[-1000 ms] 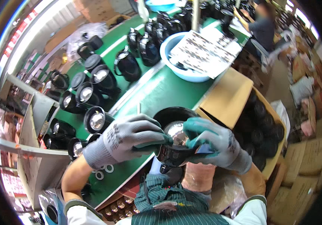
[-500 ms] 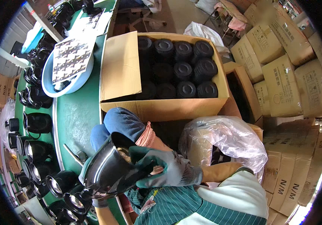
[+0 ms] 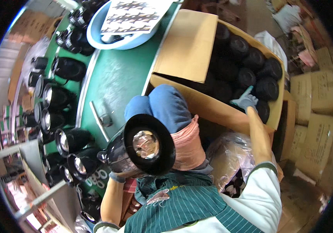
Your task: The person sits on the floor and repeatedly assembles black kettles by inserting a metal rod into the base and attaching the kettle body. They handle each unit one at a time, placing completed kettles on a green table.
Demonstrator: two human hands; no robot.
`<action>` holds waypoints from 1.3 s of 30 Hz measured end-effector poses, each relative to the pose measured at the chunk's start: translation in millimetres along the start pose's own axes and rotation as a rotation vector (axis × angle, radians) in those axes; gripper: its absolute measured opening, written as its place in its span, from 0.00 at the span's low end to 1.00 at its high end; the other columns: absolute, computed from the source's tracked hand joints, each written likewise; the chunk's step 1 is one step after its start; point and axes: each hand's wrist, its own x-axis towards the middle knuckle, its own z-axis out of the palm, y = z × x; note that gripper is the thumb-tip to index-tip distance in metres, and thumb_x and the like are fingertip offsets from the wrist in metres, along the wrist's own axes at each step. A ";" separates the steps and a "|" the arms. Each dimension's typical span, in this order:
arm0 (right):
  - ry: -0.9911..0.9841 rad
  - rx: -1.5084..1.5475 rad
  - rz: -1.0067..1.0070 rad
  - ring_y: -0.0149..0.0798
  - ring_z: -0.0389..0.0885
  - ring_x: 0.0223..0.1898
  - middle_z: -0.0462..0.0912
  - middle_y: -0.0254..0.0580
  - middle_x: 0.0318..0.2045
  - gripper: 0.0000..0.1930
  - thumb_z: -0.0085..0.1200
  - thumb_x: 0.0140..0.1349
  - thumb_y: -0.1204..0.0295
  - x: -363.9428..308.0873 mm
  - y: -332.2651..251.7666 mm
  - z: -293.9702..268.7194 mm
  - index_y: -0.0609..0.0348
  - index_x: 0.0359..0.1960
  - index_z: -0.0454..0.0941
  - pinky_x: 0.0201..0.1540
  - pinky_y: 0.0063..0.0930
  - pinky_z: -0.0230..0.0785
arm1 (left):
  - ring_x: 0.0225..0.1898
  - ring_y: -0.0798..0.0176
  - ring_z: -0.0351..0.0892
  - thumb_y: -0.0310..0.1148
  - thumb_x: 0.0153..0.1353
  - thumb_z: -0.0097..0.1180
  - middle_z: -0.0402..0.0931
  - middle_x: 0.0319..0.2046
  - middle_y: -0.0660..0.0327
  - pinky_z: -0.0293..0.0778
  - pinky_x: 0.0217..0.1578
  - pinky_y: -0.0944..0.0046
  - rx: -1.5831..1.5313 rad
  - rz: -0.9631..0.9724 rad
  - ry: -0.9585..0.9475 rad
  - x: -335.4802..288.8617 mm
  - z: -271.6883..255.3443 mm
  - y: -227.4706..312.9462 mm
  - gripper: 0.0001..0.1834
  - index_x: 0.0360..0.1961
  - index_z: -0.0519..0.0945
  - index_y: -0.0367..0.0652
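A glossy black lamp housing [image 3: 114,156] with a flared round mouth is held low over my lap. Inside its mouth shows a shiny silvery reflector [image 3: 146,144]. My left hand [image 3: 120,170], in a grey glove, is closed round the housing from below, its fingers mostly hidden behind it. Reaching over the near wall of an open cardboard box [image 3: 228,115], my gloved right hand [image 3: 246,100] has its visible fingers stretched out among black round ribbed parts [image 3: 267,88]. Some of its fingers are hidden.
On the green bench [image 3: 114,77] at left stand several black lamp housings [image 3: 73,140]. A metal rod [image 3: 99,121], white rings [image 3: 96,178] and a blue basin [image 3: 125,43] with a printed sheet [image 3: 133,17] on it are there too. Plastic-lined carton [image 3: 228,155] stands near my right arm; stacked cartons [image 3: 316,132] rise beyond.
My right hand has left the lamp housing and moved far right into the box. The housing's mouth has turned up toward me. The whole view has swung left.
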 end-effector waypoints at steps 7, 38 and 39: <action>0.450 0.438 -0.455 0.52 0.69 0.70 0.67 0.57 0.71 0.68 0.78 0.43 0.44 -123.5 -19.7 -69.5 0.52 0.81 0.45 0.74 0.47 0.55 | 0.62 0.52 0.77 0.35 0.64 0.65 0.73 0.66 0.50 0.74 0.64 0.53 0.036 0.030 0.009 1.4 8.8 -10.5 0.35 0.70 0.68 0.38; 0.001 0.777 -1.831 0.56 0.78 0.60 0.77 0.53 0.60 0.68 0.83 0.30 0.44 -349.7 -103.3 -73.1 0.53 0.76 0.60 0.65 0.44 0.70 | 0.52 0.57 0.83 0.32 0.65 0.62 0.80 0.57 0.49 0.82 0.53 0.60 -0.087 0.381 0.014 -27.6 -72.1 -8.3 0.27 0.63 0.75 0.33; -0.024 0.792 -1.826 0.50 0.81 0.59 0.81 0.50 0.57 0.66 0.84 0.32 0.50 -352.6 -107.0 -79.1 0.53 0.76 0.60 0.64 0.43 0.72 | 0.49 0.58 0.85 0.33 0.64 0.62 0.82 0.53 0.50 0.82 0.52 0.61 -0.075 0.384 0.089 -30.3 -64.6 19.5 0.26 0.61 0.78 0.31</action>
